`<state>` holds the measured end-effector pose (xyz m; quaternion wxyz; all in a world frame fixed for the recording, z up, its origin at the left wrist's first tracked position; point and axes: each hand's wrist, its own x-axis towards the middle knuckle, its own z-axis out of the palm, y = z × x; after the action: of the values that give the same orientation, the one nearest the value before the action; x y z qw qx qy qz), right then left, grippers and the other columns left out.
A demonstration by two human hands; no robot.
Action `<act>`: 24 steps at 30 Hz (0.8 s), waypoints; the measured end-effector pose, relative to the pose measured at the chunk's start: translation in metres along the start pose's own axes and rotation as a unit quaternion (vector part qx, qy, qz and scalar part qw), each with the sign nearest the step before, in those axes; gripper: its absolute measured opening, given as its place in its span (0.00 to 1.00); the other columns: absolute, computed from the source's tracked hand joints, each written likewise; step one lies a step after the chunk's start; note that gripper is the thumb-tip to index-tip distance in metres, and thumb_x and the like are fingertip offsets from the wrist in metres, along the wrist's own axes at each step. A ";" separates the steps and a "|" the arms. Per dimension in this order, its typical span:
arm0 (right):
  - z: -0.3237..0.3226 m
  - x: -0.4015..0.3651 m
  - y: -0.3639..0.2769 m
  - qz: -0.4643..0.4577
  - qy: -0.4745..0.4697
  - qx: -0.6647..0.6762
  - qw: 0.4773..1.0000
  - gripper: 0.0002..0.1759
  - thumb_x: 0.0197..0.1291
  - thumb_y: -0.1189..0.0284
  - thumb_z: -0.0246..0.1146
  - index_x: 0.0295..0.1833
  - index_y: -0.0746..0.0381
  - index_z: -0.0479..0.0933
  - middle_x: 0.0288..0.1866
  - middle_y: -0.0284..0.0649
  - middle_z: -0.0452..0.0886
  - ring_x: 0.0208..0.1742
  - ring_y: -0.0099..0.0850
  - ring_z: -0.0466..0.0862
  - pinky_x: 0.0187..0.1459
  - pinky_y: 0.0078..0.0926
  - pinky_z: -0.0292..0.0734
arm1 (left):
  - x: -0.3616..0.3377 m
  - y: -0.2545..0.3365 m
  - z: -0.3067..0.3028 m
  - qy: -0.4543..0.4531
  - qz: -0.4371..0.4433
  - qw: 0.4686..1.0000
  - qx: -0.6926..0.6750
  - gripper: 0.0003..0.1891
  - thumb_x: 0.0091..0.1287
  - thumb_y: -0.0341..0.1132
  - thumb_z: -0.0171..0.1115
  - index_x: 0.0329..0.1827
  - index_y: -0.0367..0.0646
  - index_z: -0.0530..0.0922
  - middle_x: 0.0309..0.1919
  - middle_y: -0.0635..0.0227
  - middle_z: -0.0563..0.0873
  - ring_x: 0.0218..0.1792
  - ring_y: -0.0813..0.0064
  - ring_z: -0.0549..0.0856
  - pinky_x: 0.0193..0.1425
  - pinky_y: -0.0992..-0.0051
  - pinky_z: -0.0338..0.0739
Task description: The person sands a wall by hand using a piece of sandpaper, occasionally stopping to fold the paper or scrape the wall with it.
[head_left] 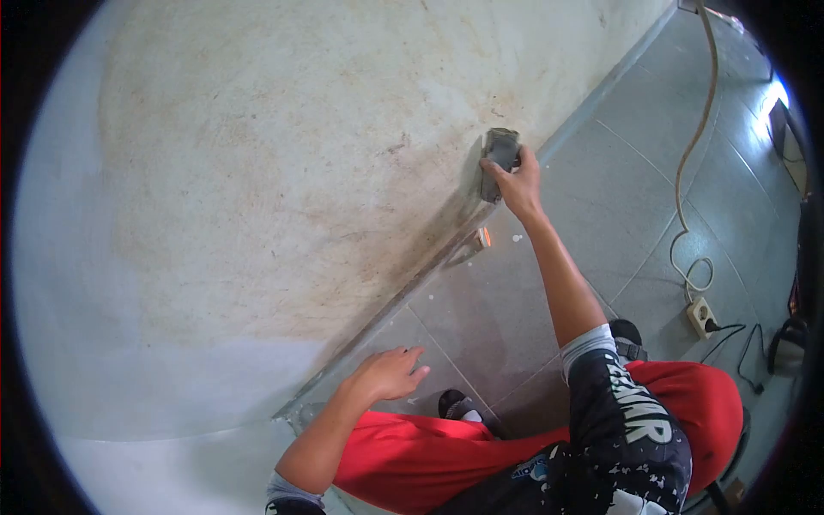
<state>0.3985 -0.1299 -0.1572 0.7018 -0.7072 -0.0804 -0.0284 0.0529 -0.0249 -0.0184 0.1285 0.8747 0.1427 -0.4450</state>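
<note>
My right hand point(522, 180) grips a dark grey sanding block point(501, 150), thumb across its face, and holds it against the stained wall point(283, 180) low down near the floor edge. The wall is patchy, cream and brown, with scuffs and small marks. My left hand point(390, 373) is empty and lies lower in view, fingers loosely apart, in front of the foot of the wall. Between the hands, a small pale object with a bright orange end point(482, 239) rests on the floor beside the wall.
Grey floor tiles point(635, 206) run along the wall. At the right, a cream cable point(708, 103) leads to a socket strip point(700, 318) with a black plug and cord point(745, 343). My red-trousered legs point(412, 455) and sandalled feet point(459, 405) are below.
</note>
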 end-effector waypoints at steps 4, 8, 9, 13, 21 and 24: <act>-0.007 -0.023 -0.035 0.084 -0.123 0.126 0.981 0.17 0.56 0.71 0.77 0.49 0.67 0.83 0.40 0.39 0.89 0.43 0.29 0.87 0.50 0.30 0.79 | 0.001 0.000 -0.013 0.078 0.042 0.995 -0.054 0.29 0.77 0.49 0.54 0.75 0.40 0.68 0.63 0.43 0.79 0.62 0.48 0.81 0.67 0.58 0.75; -0.009 -0.039 -0.064 0.070 -0.226 0.195 0.952 0.15 0.58 0.71 0.77 0.48 0.66 0.84 0.41 0.37 0.89 0.44 0.26 0.87 0.49 0.29 0.80 | 0.008 0.010 -0.027 0.244 0.079 0.953 -0.159 0.32 0.76 0.48 0.58 0.76 0.37 0.65 0.65 0.45 0.77 0.55 0.55 0.84 0.61 0.60 0.79; -0.011 -0.042 -0.072 0.103 -0.287 0.211 0.929 0.16 0.57 0.70 0.78 0.47 0.66 0.84 0.42 0.38 0.89 0.44 0.26 0.86 0.49 0.29 0.80 | 0.012 0.011 -0.028 0.322 0.106 0.912 -0.228 0.33 0.75 0.47 0.59 0.77 0.37 0.63 0.66 0.43 0.74 0.57 0.54 0.83 0.62 0.59 0.78; -0.013 -0.058 -0.096 0.153 -0.412 0.326 0.837 0.17 0.53 0.66 0.81 0.43 0.63 0.85 0.40 0.37 0.88 0.45 0.28 0.85 0.51 0.32 0.79 | 0.015 0.015 -0.038 0.419 0.156 0.779 -0.439 0.36 0.79 0.55 0.53 0.76 0.33 0.61 0.70 0.53 0.72 0.61 0.64 0.80 0.67 0.63 0.73; 0.023 -0.083 -0.097 0.023 -0.551 0.521 0.651 0.13 0.55 0.62 0.79 0.36 0.52 0.81 0.33 0.29 0.77 0.51 0.37 0.78 0.56 0.43 0.71 | 0.017 0.016 -0.036 0.141 0.288 0.710 -0.627 0.33 0.82 0.61 0.40 0.66 0.38 0.71 0.56 0.62 0.82 0.58 0.73 0.79 0.61 0.71 0.72; 0.028 -0.094 -0.094 0.049 -0.563 0.548 0.617 0.18 0.52 0.61 0.81 0.45 0.54 0.82 0.39 0.31 0.79 0.52 0.36 0.79 0.55 0.39 0.73 | 0.015 0.019 -0.040 0.130 0.303 0.706 -0.627 0.27 0.82 0.57 0.44 0.61 0.39 0.73 0.49 0.65 0.84 0.51 0.76 0.82 0.54 0.75 0.75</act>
<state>0.2889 -0.1091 -0.0787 0.7766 -0.0717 -0.4252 0.4592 0.0983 -0.0264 -0.0059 0.7553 0.6381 0.1310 -0.0717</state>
